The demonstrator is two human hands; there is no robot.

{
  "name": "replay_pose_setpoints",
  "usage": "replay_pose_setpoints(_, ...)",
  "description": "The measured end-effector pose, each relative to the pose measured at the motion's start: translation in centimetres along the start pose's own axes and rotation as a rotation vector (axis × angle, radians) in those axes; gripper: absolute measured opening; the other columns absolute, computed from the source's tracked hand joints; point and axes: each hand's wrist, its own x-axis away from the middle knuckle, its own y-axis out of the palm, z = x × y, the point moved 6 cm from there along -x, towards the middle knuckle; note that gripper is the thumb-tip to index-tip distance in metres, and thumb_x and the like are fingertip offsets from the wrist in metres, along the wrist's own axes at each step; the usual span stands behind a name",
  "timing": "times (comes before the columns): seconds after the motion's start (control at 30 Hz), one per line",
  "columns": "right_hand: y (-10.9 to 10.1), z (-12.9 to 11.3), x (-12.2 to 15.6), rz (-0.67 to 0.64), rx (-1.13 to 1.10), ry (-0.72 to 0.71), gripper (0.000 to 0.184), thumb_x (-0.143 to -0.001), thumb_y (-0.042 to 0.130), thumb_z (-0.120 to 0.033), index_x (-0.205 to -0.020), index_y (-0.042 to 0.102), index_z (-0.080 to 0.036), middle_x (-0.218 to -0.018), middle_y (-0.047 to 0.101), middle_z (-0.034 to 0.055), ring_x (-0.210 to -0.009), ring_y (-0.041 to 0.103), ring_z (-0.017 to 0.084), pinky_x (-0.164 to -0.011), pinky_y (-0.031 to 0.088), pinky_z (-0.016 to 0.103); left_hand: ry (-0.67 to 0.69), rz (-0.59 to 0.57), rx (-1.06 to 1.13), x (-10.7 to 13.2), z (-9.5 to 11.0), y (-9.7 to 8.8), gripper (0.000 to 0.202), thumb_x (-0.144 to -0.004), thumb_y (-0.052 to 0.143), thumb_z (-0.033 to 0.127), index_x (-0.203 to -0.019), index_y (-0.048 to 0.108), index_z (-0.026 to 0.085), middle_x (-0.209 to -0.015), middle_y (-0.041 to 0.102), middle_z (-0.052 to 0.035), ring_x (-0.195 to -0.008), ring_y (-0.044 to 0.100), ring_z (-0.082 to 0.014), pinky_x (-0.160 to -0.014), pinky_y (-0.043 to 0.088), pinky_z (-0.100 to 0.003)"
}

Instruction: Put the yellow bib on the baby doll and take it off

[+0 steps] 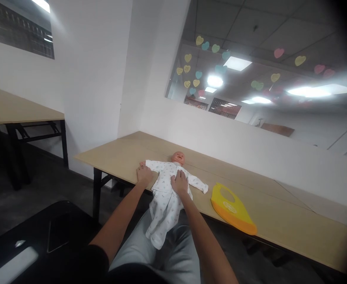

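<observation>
White-suited doll point(168, 179): R hand point(179, 182) on chest, L hand point(144, 174) beside.

A yellow bib point(233, 209) is laid flat on the wooden surface point(294, 225). Paper hearts point(191, 71) are stuck on the window, and a second table point(16, 108) is seen at left.

Black short sleeve, light grey trousers

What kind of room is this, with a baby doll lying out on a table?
Probably an office or classroom-like workroom: long plain tables along a white wall, panel ceiling lights, and paper hearts stuck on an interior window. The doll and bib look like practice props.
</observation>
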Motion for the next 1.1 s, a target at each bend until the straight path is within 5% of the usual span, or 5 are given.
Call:
replay_pose_setpoints(0.27,0.0,0.0,0.0,-0.012,-0.002,-0.002,0.065,-0.104,0.034,-0.039,-0.161,0.037,-0.008,-0.166,0.033,0.0178,-0.155,0.031,0.03,-0.126,0.029,0.049,-0.035,0.04,-0.018,0.4,0.1,0.0,0.051,-0.098,0.038,0.025,-0.129,0.068,-0.002,-0.131,0.061,-0.0357,-0.118,0.06,-0.0416,-0.097,0.045,-0.051)
replay_pose_setpoints(0.4,-0.2,-0.1,0.1,-0.014,-0.018,0.007,0.064,-0.104,0.035,-0.038,-0.161,0.038,-0.009,-0.166,0.032,0.0166,-0.155,0.03,0.03,-0.127,0.029,0.05,-0.043,0.115,-0.035,-0.1,-0.2,-0.7,0.065,-0.097,0.037,0.026,-0.15,0.044,-0.011,-0.147,0.049,-0.0392,-0.129,0.052,-0.0457,-0.105,0.041,-0.056)
replay_pose_setpoints(0.57,-0.3,-0.2,0.2,-0.031,-0.034,0.007,0.065,-0.104,0.034,-0.039,-0.162,0.036,-0.009,-0.167,0.031,0.0156,-0.156,0.03,0.03,-0.127,0.029,0.05,-0.01,0.245,-0.108,-2.4,-4.0,-3.0,0.073,-0.098,0.034,0.027,-0.163,0.024,-0.003,-0.166,0.032,-0.028,-0.153,0.029,-0.0427,-0.128,0.015,-0.057)
replay_pose_setpoints(0.73,-0.6,-0.3,0.4,-0.009,-0.016,0.006,0.064,-0.104,0.036,-0.039,-0.16,0.039,-0.009,-0.166,0.033,0.0168,-0.154,0.032,0.03,-0.126,0.031,0.05,-0.251,0.081,-0.1,-2.7,-9.8,-1.5,0.076,-0.097,0.033,0.036,-0.154,0.036,-0.014,-0.163,0.034,-0.0336,-0.155,0.027,-0.0467,-0.126,0.021,-0.06)
replay_pose_setpoints(1.1,-0.6,-0.3,0.3,0.005,-0.002,0.001,0.062,-0.104,0.035,-0.038,-0.159,0.04,-0.009,-0.165,0.034,0.0175,-0.153,0.034,0.03,-0.125,0.031,0.048,-0.263,0.25,-0.087,-2.1,-9.8,-1.5,0.079,-0.096,0.04,0.037,-0.16,0.026,-0.008,-0.17,0.014,-0.0323,-0.161,0.01,-0.0461,-0.13,0.01,-0.06)
